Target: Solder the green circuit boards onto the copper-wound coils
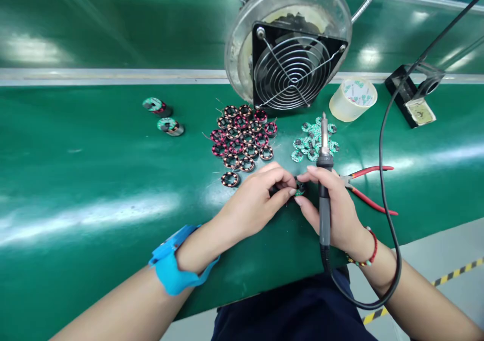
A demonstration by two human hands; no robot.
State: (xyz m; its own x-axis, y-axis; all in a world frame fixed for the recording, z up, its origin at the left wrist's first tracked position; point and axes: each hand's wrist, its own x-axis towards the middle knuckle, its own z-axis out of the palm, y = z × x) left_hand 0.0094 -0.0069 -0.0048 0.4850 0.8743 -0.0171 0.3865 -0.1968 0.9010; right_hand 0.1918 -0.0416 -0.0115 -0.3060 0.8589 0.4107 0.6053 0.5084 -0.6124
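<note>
My left hand (pixel 257 200) and my right hand (pixel 333 205) meet over the green bench, both pinching a small coil part (pixel 299 187) between their fingertips. The part is mostly hidden by the fingers. A soldering iron (pixel 324 180) lies across my right hand, its tip pointing away from me and its black cord looping off to the right. A blue wrist strap (pixel 174 265) circles my left wrist; a beaded bracelet is on my right wrist.
A cluster of several wound coils (pixel 244 139) lies beyond my left hand, a pile of small green round boards (pixel 312 142) beyond my right. Red-handled pliers (pixel 368 190), a tape roll (pixel 353 98), a fume fan (pixel 291 64), an iron stand (pixel 414 99) and two assembled parts (pixel 164 117) are on the bench.
</note>
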